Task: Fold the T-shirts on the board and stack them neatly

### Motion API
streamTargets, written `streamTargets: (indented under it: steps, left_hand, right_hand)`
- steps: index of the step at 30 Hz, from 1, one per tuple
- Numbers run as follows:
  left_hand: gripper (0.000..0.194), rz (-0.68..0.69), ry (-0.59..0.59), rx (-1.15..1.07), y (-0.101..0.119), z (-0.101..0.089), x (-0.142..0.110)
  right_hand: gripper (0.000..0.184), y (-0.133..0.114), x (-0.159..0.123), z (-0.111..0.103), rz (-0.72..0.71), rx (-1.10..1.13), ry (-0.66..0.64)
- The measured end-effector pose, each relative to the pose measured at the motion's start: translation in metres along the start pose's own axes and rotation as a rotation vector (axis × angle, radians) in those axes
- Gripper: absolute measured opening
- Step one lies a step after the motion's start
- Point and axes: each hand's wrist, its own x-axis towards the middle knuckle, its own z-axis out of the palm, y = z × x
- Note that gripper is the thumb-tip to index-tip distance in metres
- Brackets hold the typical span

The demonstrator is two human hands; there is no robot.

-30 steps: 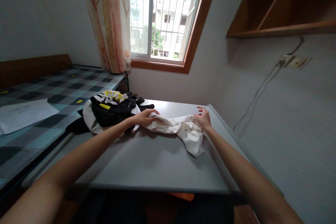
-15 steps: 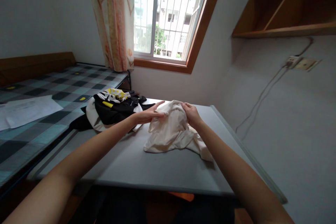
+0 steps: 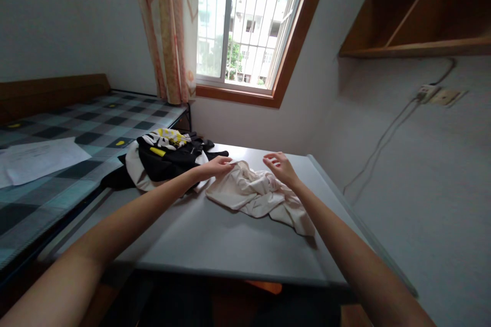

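Note:
A crumpled white garment [image 3: 253, 191] lies across the middle of the table; its exact kind cannot be made out. My left hand [image 3: 215, 167] pinches its upper left edge and lifts that part slightly. Above the garment's right half, my right hand [image 3: 281, 167] is held with its fingers apart and curved, gripping nothing. Behind my left hand sits a heap of black, white and yellow clothes [image 3: 164, 161].
The grey table [image 3: 199, 245] stretches to the wall under a barred window [image 3: 249, 25]. On the left is a bed with a checked mattress [image 3: 49, 127] and papers [image 3: 42, 161]. A wooden shelf [image 3: 418, 46] hangs at right, above a wall socket [image 3: 437, 94].
My right hand has let go of the white garment, which has sunk flatter onto the table. My left hand, spread against the cloth before, has closed on its edge.

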Motion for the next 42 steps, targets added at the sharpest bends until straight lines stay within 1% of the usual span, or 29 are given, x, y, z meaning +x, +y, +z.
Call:
streamTargets:
  steps: [1, 3, 4, 6, 7, 9, 11, 13, 15, 18, 20, 22, 24, 25, 26, 28, 29, 30, 31, 33, 34, 36, 37, 38, 39, 40, 42]
  left_hand:
    - [0.054, 0.013, -0.006, 0.008, -0.001, 0.003, 0.001]
    - [0.054, 0.054, -0.022, 0.012, -0.002, 0.006, 0.003]
    - [0.053, 0.073, -0.023, 0.011, -0.002, 0.007, 0.004]
    - [0.054, 0.090, -0.021, 0.014, 0.000, 0.007, 0.004]
    - [0.054, 0.086, -0.023, 0.022, 0.002, 0.005, 0.003]
    - [0.054, 0.039, -0.067, 0.074, 0.007, 0.000, 0.000]
    - [0.048, -0.044, -0.141, 0.202, 0.010, -0.008, -0.004]
    - [0.039, -0.102, -0.155, 0.362, 0.009, -0.015, -0.006]
    - [0.028, -0.105, -0.114, 0.474, 0.005, -0.020, -0.006]
    - [0.017, -0.064, -0.017, 0.479, -0.002, -0.021, -0.004]
    - [0.020, -0.048, 0.083, 0.416, -0.002, -0.018, -0.003]
    - [0.023, -0.058, 0.186, 0.350, 0.002, -0.016, -0.002]
    - [0.018, -0.099, 0.245, 0.309, 0.009, -0.017, -0.001]
    - [0.013, -0.121, 0.272, 0.306, 0.012, -0.019, 0.000]
    - [0.013, -0.144, 0.301, 0.316, 0.016, -0.021, 0.000]
    - [0.025, -0.192, 0.343, 0.363, 0.024, -0.030, -0.002]
    - [0.031, -0.212, 0.339, 0.393, 0.027, -0.035, -0.004]
    - [0.034, -0.223, 0.300, 0.424, 0.031, -0.041, -0.006]
    - [0.035, -0.228, 0.237, 0.457, 0.034, -0.046, -0.009]
    - [0.034, -0.214, 0.089, 0.523, 0.039, -0.057, -0.015]
    - [0.033, -0.205, 0.034, 0.555, 0.042, -0.061, -0.018]
    - [0.031, -0.196, -0.008, 0.608, 0.048, -0.066, -0.021]
    - [0.030, -0.193, -0.001, 0.625, 0.050, -0.067, -0.022]
    - [0.029, -0.193, 0.022, 0.642, 0.053, -0.067, -0.022]
    - [0.028, -0.190, 0.068, 0.662, 0.055, -0.067, -0.021]
    - [0.028, -0.185, 0.131, 0.691, 0.056, -0.067, -0.020]
    - [0.027, -0.160, 0.292, 0.768, 0.057, -0.068, -0.016]
  right_hand:
    - [0.039, -0.006, -0.002, 0.005, -0.040, 0.002, -0.100]
    - [0.038, -0.017, -0.006, 0.015, -0.071, -0.026, -0.277]
    - [0.035, -0.020, -0.007, 0.019, -0.066, -0.059, -0.335]
    - [0.022, -0.021, -0.006, 0.023, -0.025, -0.148, -0.369]
    - [0.015, -0.020, -0.004, 0.023, 0.004, -0.189, -0.349]
    - [0.007, -0.016, 0.002, 0.018, 0.056, -0.212, -0.250]
    - [0.009, -0.012, 0.009, 0.008, 0.100, -0.122, -0.104]
    - [0.016, -0.010, 0.014, -0.003, 0.162, 0.044, 0.018]
    - [0.022, -0.011, 0.018, -0.014, 0.242, 0.186, 0.095]
    - [0.025, -0.013, 0.021, -0.028, 0.299, 0.280, 0.183]
    - [0.026, -0.016, 0.023, -0.037, 0.304, 0.325, 0.211]
    - [0.028, -0.020, 0.023, -0.048, 0.327, 0.365, 0.200]
    - [0.032, -0.027, 0.020, -0.063, 0.368, 0.375, 0.131]
    - [0.035, -0.032, 0.017, -0.071, 0.386, 0.365, 0.066]
    - [0.038, -0.036, 0.014, -0.080, 0.397, 0.346, -0.022]
    - [0.044, -0.043, 0.006, -0.096, 0.397, 0.285, -0.255]
    - [0.045, -0.045, 0.001, -0.104, 0.388, 0.247, -0.369]
    - [0.046, -0.045, -0.003, -0.110, 0.377, 0.208, -0.460]
    - [0.045, -0.043, -0.006, -0.114, 0.362, 0.169, -0.513]
    - [0.041, -0.035, -0.010, -0.119, 0.336, 0.064, -0.561]
    - [0.037, -0.029, -0.010, -0.119, 0.320, -0.005, -0.582]
    - [0.028, -0.018, -0.007, -0.118, 0.288, -0.162, -0.615]
    - [0.025, -0.014, -0.004, -0.117, 0.277, -0.234, -0.602]
    - [0.025, -0.011, -0.001, -0.115, 0.268, -0.288, -0.548]
    - [0.027, -0.010, 0.003, -0.114, 0.259, -0.309, -0.454]
    - [0.029, -0.010, 0.006, -0.114, 0.250, -0.292, -0.345]
    - [0.028, -0.015, 0.011, -0.112, 0.240, -0.131, -0.153]
